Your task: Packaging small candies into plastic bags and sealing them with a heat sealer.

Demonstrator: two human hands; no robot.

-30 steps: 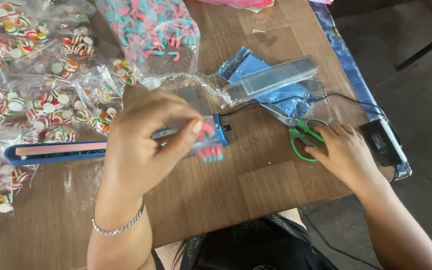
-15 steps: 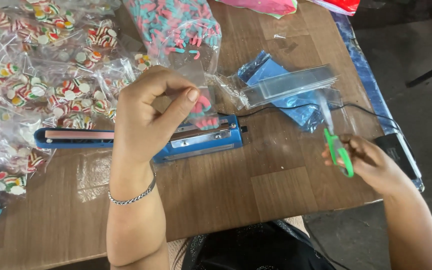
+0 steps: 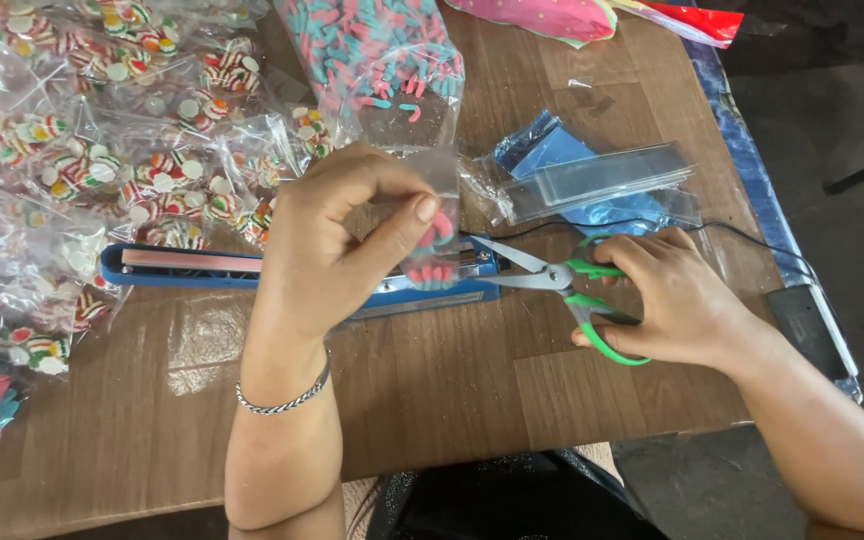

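We pinch a small candy bag (image 3: 432,245) in our left hand (image 3: 337,240), above the blue sealer (image 3: 252,268). Our right hand (image 3: 677,295) grips green scissors (image 3: 572,290), blades open just right of the bag. Trimming seems underway; it needs the blades aligned.

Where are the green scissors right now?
The green scissors are in the right hand, right of centre in the head view, blades open toward the small candy bag the left hand holds.
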